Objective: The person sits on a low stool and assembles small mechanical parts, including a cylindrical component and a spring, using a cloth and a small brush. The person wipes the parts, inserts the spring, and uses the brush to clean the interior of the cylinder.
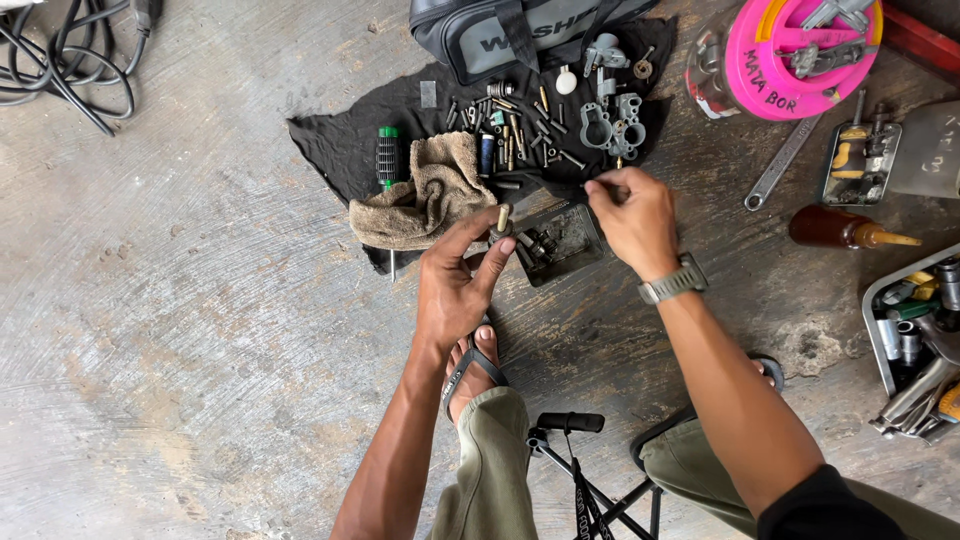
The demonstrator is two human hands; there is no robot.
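Observation:
My left hand [458, 283] pinches a small brass tube-shaped part [502, 217] between thumb and forefinger, just left of a small dark metal tray [588, 243] that holds a few small parts. My right hand [633, 220] is above the tray's far right corner, its fingertips closed on a thin tool or pin that is mostly hidden. A watch sits on my right wrist. Behind both hands a black cloth [330, 140] is spread with several screws, jets and grey metal carburetor pieces [612, 125].
A tan rag [430, 195] and green-handled screwdriver [387, 155] lie on the cloth. Grey bag [500, 35] behind. Pink round container [800, 55], wrench [780, 165], brown bottle [840, 228] and tool trays [915, 340] to the right. Cables [70, 60] far left. My sandalled foot [472, 370] below.

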